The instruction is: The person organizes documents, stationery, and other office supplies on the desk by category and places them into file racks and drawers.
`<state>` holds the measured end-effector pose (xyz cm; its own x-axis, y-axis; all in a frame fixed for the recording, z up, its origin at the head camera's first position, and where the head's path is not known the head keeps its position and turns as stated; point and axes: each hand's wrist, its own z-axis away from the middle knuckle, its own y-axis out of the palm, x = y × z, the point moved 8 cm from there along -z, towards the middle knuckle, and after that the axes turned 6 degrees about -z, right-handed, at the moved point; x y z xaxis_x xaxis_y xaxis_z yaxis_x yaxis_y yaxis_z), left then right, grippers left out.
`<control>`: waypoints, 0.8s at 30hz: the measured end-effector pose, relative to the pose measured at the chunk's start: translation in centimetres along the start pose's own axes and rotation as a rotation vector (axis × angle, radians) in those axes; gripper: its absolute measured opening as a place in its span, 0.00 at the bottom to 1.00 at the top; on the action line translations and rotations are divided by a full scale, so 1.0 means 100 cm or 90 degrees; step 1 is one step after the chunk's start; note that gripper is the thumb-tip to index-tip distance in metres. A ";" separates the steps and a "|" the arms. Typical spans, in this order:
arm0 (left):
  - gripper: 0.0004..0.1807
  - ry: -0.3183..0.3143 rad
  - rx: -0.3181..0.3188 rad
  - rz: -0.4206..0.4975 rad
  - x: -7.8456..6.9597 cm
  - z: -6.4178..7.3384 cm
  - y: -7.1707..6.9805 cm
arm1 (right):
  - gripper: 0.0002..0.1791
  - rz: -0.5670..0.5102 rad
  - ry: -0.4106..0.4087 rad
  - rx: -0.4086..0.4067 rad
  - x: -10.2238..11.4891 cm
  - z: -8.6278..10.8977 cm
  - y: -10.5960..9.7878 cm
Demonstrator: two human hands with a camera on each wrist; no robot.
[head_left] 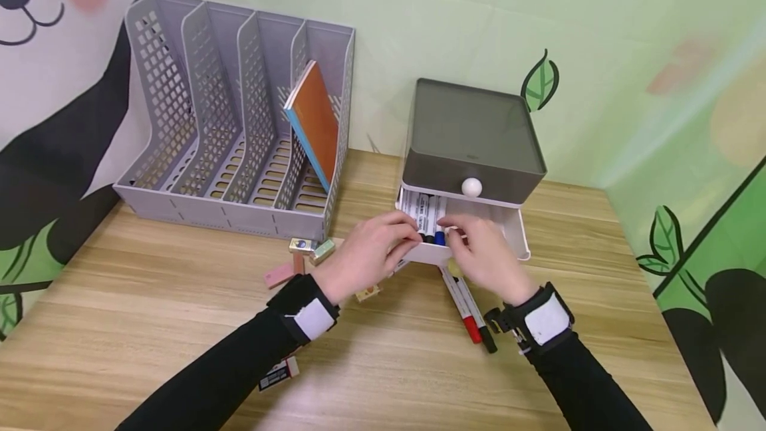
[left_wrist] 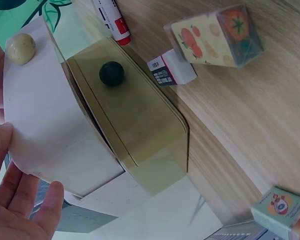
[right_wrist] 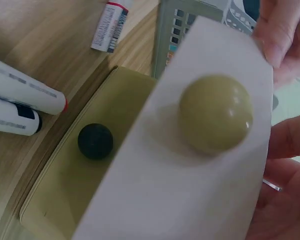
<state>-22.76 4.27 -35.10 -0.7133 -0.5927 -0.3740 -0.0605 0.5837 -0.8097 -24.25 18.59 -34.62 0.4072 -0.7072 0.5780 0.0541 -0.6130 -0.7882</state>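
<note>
The drawer point(head_left: 426, 255) juts out, seemingly so your left hand point(head_left: 372, 245) and right hand point(head_left: 487, 257) reach its markers point(head_left: 431, 215); their grip I can't tell.

We see pale drawer front point(right_wrist: 185, 185), yellowish knob point(right_wrist: 216, 114); left hand point(right_wrist: 286, 37), right hand point(right_wrist: 286, 195) at edge; two markers point(right_wrist: 27, 90) on tabletop point(right_wrist: 55, 30).

Legible wording: none. Print too small to read: white markers point(head_left: 432, 210) in the drawer point(head_left: 427, 255), right; near edge of the grey-topped cabinet point(head_left: 479, 118), far right; sleeve of the eraser point(head_left: 277, 375), near left.
</note>
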 end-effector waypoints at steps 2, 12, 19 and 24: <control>0.08 0.000 -0.006 0.002 0.000 0.000 0.000 | 0.18 0.011 -0.020 -0.030 0.004 0.004 0.000; 0.08 -0.008 -0.006 0.008 0.002 0.000 -0.004 | 0.14 -0.027 -0.103 -0.181 0.021 0.028 -0.008; 0.08 -0.014 0.012 0.024 0.003 0.000 -0.005 | 0.13 -0.068 -0.120 -0.240 0.019 0.036 -0.014; 0.08 -0.006 0.005 0.028 0.002 0.000 -0.003 | 0.14 -0.088 -0.121 -0.262 0.018 0.040 -0.020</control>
<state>-22.88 4.01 -34.95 -0.7082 -0.5723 -0.4135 -0.0242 0.6049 -0.7959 -20.01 19.88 -32.86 0.5835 -0.5558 0.5922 -0.2304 -0.8125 -0.5355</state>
